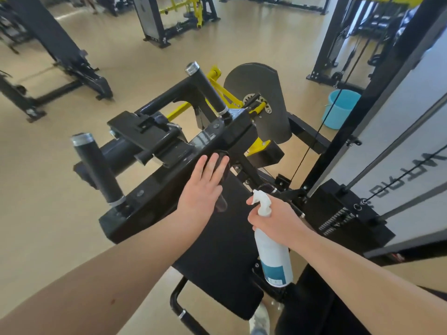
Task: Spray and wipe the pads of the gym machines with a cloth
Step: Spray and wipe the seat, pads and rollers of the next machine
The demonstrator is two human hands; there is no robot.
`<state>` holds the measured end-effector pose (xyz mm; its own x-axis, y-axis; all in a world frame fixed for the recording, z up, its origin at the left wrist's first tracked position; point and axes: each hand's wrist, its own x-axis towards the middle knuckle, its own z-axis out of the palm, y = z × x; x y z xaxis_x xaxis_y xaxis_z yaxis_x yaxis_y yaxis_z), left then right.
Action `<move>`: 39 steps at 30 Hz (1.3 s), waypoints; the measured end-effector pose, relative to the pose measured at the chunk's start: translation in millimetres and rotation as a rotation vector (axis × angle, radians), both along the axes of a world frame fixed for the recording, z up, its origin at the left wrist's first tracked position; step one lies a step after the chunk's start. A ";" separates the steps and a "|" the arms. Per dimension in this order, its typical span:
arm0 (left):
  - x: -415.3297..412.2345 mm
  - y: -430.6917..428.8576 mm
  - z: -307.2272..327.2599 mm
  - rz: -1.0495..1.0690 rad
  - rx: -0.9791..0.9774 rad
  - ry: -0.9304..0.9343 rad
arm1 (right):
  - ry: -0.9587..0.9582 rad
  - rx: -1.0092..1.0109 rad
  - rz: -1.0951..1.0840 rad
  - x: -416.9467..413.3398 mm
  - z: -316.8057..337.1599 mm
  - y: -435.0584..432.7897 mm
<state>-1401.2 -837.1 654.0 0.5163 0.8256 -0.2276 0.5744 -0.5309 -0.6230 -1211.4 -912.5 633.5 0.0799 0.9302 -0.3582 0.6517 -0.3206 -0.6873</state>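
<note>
A black gym machine fills the middle of the head view, with a long black seat pad (217,257) and an upright black back pad (154,201). My left hand (205,184) lies flat with straight fingers, pressing a dark cloth (223,170) against the pad's upper edge. The cloth is mostly hidden under my fingers. My right hand (273,218) grips the neck of a white spray bottle (273,252) with a teal label, its nozzle pointing left toward the pad. The bottle hangs over the seat pad's right side.
Two black handle posts (96,165) (208,85) stick up from the machine's frame. A light blue bucket (341,108) stands on the floor behind it. A weight stack with cables (362,204) rises at the right. Other machines (60,52) stand across the tan floor.
</note>
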 end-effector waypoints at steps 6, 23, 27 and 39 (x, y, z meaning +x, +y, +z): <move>-68.0 -59.7 1.1 0.052 -0.035 -0.040 | -0.013 0.056 0.075 -50.7 8.9 -20.2; -151.5 -157.4 21.6 0.110 -0.030 -0.367 | 0.021 0.108 0.160 -141.3 27.8 -91.9; -153.0 -152.8 21.5 0.082 0.032 -0.361 | 0.021 0.116 0.140 -144.2 28.3 -103.3; -127.2 -120.8 -21.9 0.114 0.168 0.008 | 0.020 0.066 0.043 -126.5 25.8 -118.7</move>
<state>-1528.4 -958.0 632.1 0.4159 0.9054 -0.0848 0.6199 -0.3505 -0.7020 -1337.9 -1031.2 659.3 0.0326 0.9542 -0.2973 0.6496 -0.2463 -0.7193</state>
